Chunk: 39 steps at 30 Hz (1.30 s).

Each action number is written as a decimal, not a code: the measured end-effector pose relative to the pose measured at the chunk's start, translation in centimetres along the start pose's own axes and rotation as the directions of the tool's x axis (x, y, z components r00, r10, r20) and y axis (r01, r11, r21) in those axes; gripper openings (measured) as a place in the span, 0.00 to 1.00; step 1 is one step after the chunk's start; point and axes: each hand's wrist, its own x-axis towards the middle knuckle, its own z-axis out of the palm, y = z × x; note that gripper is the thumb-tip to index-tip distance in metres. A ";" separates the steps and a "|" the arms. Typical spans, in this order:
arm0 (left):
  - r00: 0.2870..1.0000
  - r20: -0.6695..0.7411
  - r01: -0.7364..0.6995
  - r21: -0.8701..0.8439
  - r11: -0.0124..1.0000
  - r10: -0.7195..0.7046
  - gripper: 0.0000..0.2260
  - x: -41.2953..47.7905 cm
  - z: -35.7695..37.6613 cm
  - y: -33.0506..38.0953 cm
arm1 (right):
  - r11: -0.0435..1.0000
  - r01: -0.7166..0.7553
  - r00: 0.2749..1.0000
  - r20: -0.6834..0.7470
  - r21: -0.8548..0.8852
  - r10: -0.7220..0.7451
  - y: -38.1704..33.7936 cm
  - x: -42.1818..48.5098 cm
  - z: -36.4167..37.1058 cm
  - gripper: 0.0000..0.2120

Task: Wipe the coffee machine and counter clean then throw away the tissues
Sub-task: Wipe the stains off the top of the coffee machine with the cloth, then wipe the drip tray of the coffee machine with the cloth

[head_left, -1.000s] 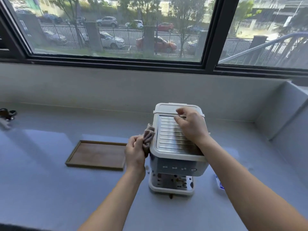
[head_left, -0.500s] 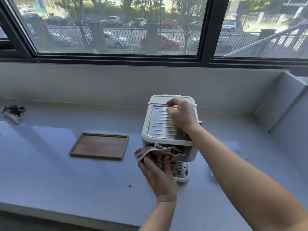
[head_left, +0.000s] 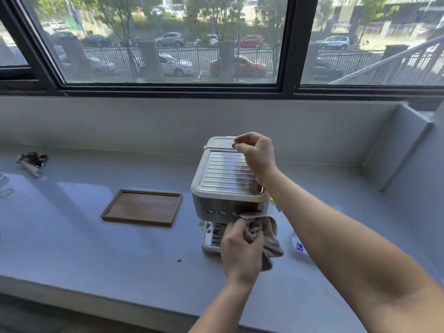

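A white and steel coffee machine (head_left: pixel 223 179) stands on the grey counter (head_left: pixel 96 248) under the window. My left hand (head_left: pixel 240 251) grips a crumpled brownish tissue (head_left: pixel 269 241) against the right end of the machine's steel front panel, just past its round buttons. My right hand (head_left: pixel 257 152) hovers over the back right of the ribbed top, fingers curled, holding nothing that I can see. My left hand hides part of the drip tray.
A wooden tray (head_left: pixel 141 207) lies left of the machine. A crumpled stained tissue (head_left: pixel 32 162) sits at the far left near the wall. A small white and blue packet (head_left: pixel 298 243) lies right of the machine. A dark crumb (head_left: pixel 179 261) sits on the counter.
My left hand has carried the tissue from the machine's left side across the front to its right end. My right hand has lifted off the top.
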 end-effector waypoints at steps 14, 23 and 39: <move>0.679 0.607 0.734 -0.586 0.345 -0.414 0.12 -2.1 -4.5 -0.3 | 0.975 0.113 0.943 0.331 -0.190 -0.045 7.2 -22.0 -3.1 0.34; 0.694 0.629 0.639 -0.313 0.702 -0.350 0.18 -1.7 -4.1 -5.2 | 0.972 -0.134 0.947 0.263 -0.195 0.184 11.7 -21.8 -1.7 0.27; 0.952 0.249 -0.081 0.768 0.635 -0.179 0.23 4.1 -13.9 -22.9 | 0.947 -0.245 0.960 0.084 -0.206 0.267 14.6 -23.7 -2.4 0.18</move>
